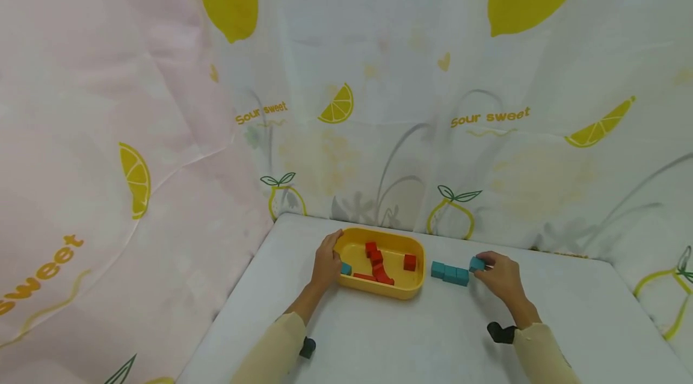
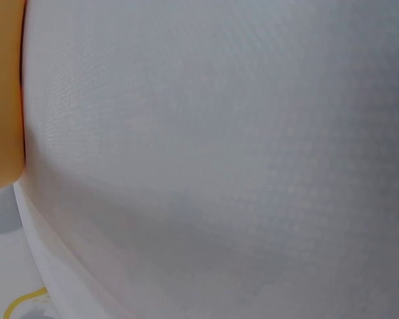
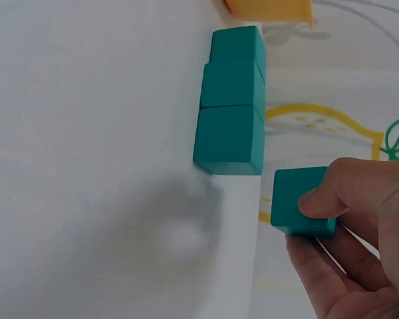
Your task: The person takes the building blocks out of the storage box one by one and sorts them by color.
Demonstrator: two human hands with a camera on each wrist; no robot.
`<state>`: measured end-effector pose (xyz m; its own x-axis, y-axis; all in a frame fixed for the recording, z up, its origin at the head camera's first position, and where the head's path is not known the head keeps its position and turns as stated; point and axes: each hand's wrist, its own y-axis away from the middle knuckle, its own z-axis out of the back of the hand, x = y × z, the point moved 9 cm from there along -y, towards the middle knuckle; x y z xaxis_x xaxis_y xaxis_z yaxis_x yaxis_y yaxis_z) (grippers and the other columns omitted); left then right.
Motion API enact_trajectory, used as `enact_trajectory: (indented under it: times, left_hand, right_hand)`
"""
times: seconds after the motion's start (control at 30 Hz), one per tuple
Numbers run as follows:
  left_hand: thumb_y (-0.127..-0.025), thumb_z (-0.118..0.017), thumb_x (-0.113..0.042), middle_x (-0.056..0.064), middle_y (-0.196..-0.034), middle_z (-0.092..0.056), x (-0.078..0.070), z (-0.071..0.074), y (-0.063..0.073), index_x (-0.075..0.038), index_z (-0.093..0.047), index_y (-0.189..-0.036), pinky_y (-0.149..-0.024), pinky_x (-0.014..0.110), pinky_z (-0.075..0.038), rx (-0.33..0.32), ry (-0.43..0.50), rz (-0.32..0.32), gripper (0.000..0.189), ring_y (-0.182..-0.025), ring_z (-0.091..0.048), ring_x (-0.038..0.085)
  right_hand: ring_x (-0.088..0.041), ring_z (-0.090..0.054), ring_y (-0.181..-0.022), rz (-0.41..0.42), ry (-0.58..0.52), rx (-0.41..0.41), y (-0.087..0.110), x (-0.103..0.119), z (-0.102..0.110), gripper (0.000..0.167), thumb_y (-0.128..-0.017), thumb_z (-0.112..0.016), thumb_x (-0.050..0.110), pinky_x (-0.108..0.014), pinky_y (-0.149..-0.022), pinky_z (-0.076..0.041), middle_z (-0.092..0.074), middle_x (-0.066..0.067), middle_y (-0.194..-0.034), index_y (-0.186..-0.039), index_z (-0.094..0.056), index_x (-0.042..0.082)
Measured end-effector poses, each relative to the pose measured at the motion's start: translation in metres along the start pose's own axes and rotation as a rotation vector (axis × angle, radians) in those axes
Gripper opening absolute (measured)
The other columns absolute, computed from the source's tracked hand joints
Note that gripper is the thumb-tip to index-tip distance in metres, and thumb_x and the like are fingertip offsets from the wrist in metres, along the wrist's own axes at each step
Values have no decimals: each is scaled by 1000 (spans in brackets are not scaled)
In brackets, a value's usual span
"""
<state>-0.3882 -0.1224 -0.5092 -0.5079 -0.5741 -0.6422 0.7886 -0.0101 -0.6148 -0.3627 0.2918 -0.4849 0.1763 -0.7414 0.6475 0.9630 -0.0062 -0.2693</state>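
Observation:
My left hand (image 1: 326, 260) holds the left end of a yellow tray (image 1: 379, 291); its grip is partly hidden. Inside the tray lie several red blocks (image 1: 377, 257), with a teal block (image 1: 345, 268) beside the left hand. To the right of the tray, my right hand (image 1: 500, 275) pinches a teal cube (image 3: 298, 199) between thumb and fingers. That cube is raised a little above the table, apart from the right end of a row of teal cubes (image 3: 231, 100). The left wrist view shows mostly table and the tray's outer wall (image 2: 3, 100).
The white table (image 1: 390, 336) meets a lemon-printed cloth backdrop (image 1: 346, 149) at the back and left. Black wrist-camera pieces (image 1: 502, 333) hang by both sleeves. The tray's right end stands close to the teal row.

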Motion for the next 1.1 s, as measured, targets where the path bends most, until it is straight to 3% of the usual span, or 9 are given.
enact_trajectory:
  times: [0.2, 0.67, 1.1]
  left_hand:
    - [-79, -43, 23, 17, -126, -59, 2, 0, 0, 6, -52, -134, -105, 41, -42, 11, 4, 26, 58, -122, -54, 31]
    - [-79, -42, 25, 19, -124, -59, -6, 3, 0, 8, -53, -131, -103, 44, -43, 0, 12, -1, 55, -119, -56, 32]
    - [-79, -43, 25, 18, -125, -58, -5, 1, 0, 7, -53, -131, -104, 42, -43, 24, 12, 22, 56, -121, -54, 30]
  right_hand:
    - [-43, -66, -95, -45, -4, 64, 4, -9, -3, 34, -74, -72, 4, -51, -78, -55, -68, -27, -101, -104, -67, -9]
    - [-44, -62, -100, -121, -10, 142, 9, -23, -17, 32, -75, -70, 3, -52, -80, -55, -67, -26, -104, -104, -67, -9]
    - [-42, -64, -97, -109, -3, 110, 6, -27, -26, 33, -73, -69, 4, -53, -82, -54, -68, -25, -101, -103, -68, -8]
